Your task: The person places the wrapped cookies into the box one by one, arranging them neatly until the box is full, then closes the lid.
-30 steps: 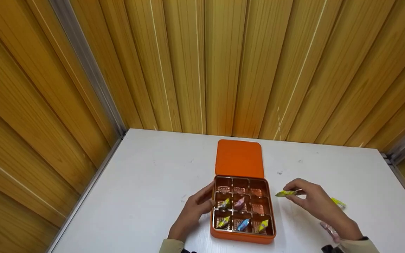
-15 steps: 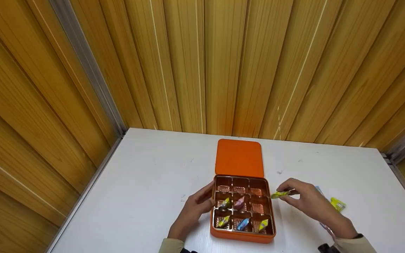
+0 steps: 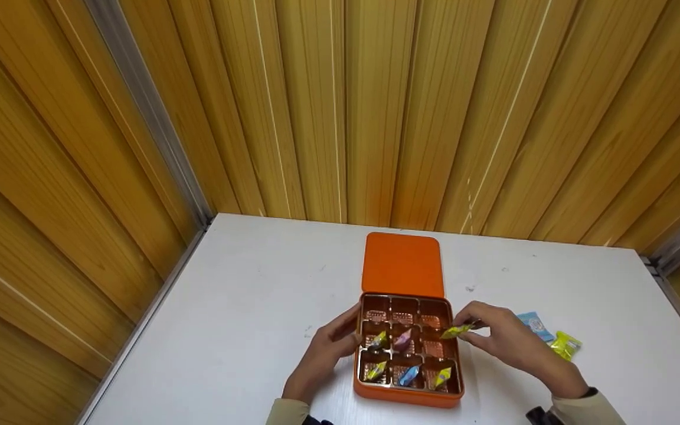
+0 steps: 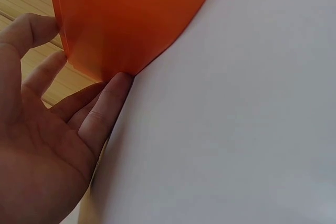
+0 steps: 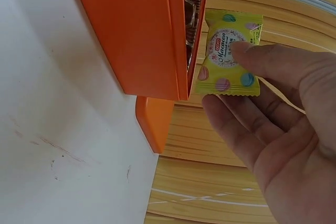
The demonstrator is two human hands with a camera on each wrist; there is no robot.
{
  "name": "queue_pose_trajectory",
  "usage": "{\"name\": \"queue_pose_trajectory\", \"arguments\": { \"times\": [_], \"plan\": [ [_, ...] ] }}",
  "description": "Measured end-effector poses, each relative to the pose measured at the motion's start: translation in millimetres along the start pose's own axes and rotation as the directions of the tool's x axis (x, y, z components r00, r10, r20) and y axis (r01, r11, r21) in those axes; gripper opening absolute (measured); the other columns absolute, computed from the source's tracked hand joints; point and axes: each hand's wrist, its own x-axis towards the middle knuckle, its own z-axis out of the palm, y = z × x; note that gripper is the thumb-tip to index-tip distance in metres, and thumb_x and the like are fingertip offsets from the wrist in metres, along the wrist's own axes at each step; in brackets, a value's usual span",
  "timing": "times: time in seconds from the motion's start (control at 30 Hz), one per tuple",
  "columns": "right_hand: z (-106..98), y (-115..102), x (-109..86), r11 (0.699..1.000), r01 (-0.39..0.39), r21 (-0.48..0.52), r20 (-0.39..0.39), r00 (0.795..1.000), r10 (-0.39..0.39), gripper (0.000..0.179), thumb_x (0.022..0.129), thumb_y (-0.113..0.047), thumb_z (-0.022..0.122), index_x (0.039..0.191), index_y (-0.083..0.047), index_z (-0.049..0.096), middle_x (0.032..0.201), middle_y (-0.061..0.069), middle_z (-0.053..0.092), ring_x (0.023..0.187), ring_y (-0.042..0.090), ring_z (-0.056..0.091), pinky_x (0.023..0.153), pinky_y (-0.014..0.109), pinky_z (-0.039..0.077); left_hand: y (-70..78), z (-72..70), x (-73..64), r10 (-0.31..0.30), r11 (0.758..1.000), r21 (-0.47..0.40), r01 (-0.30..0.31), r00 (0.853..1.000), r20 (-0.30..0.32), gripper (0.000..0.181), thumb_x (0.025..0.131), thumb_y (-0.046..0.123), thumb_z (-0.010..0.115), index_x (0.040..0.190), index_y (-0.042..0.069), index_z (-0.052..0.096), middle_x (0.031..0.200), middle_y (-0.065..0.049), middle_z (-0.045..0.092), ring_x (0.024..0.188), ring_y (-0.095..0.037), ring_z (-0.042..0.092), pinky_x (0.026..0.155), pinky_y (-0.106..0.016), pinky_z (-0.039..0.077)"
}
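An orange tin stands on the white table with its lid folded back behind it. Its brown divided insert holds several small wrapped packets in the middle and front rows: yellow ones, a pink packet and a blue packet. My left hand rests its fingertips and thumb against the tin's left side. Between thumb and fingers, my right hand pinches a yellow macaron packet. The packet hangs over the tin's right rim, by the middle row's right compartment.
To the right of my right hand, a blue packet and a yellow packet lie on the white table. Wood-patterned panels rise along the back and left, with a metal post in the left corner.
My right hand has moved left with the yellow macaron packet, from beside the tin to over its right rim. The loose blue packet has come into view. My left hand has stayed put.
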Motion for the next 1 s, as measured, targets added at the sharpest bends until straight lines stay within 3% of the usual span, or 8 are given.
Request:
{"name": "queue_pose_trajectory", "arguments": {
  "times": [0.3, 0.57, 1.0],
  "plan": [
    [1.6, -4.9, 5.5, 0.999, 0.038, 0.036, 0.045, 0.998, -0.040, 0.029, 0.091, 0.004, 0.081, 0.109, -0.016, 0.071, 0.104, -0.002, 0.072, 0.091, 0.022, 0.072, 0.080, 0.033, 0.062, -0.4, -0.5, 1.8, -0.021, 1.000, -0.005, 0.021, 1.000, 0.003, 0.061, 0.105, 0.017, 0.064, 0.163, 0.026, 0.047, 0.158, -0.010, 0.052, 0.139, -0.028, 0.056, 0.101, -0.043, 0.055],
    [7.8, -7.4, 10.5, 0.996, 0.092, 0.013, 0.061, 0.994, -0.092, 0.028, 0.089, 0.005, 0.082, 0.108, -0.013, 0.070, 0.102, -0.004, 0.071, 0.091, 0.013, 0.070, 0.077, 0.031, 0.061, -0.2, -1.3, 0.3, -0.013, 1.000, 0.010, 0.013, 1.000, 0.002, 0.061, 0.106, 0.016, 0.063, 0.163, 0.024, 0.046, 0.159, -0.013, 0.051, 0.143, -0.031, 0.051, 0.103, -0.046, 0.053],
    [13.2, -12.0, 17.7, 0.998, -0.053, 0.013, 0.183, 0.982, 0.050, 0.022, 0.093, 0.000, 0.080, 0.108, -0.014, 0.070, 0.106, -0.005, 0.070, 0.097, 0.015, 0.070, 0.084, 0.041, 0.062, -0.2, -1.2, -0.2, -0.018, 1.000, 0.007, 0.018, 1.000, -0.003, 0.061, 0.105, 0.017, 0.063, 0.163, 0.024, 0.046, 0.159, -0.012, 0.051, 0.140, -0.030, 0.054, 0.100, -0.045, 0.055]
  ]
}}
